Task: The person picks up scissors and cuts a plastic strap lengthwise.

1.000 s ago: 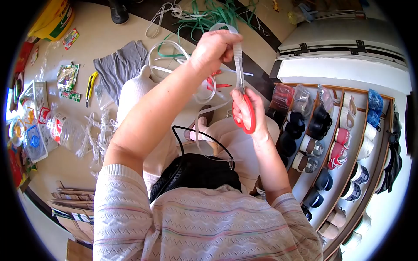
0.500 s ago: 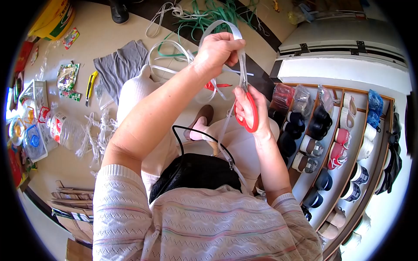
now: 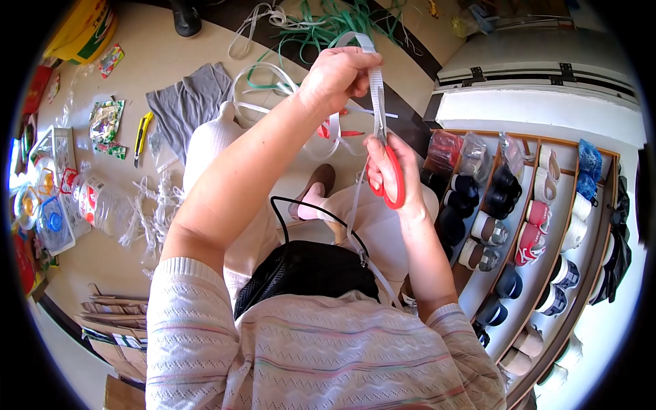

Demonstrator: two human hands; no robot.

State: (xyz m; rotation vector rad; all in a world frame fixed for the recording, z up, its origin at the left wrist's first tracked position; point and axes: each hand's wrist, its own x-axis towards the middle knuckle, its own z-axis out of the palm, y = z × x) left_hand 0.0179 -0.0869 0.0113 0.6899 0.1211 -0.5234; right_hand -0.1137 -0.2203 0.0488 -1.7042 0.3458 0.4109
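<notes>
Left hand (image 3: pixel 339 74) closed on white strap (image 3: pixel 375 85), right hand (image 3: pixel 393 171) gripping red-handled scissors (image 3: pixel 394 183), blades at strap between hands, lettering on yellow bucket (image 3: pixel 78 33) illegible, bucket cut off by frame edge, blade tips indistinct.

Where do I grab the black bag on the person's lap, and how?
I'd take the black bag by its thin handle, at the top of the loop. Come from above, on the side away from the sweater, and hook your fingers under. The loop arches out from the bag, so there's room inside. Mind the white strip crossing the loop's right part.
</notes>
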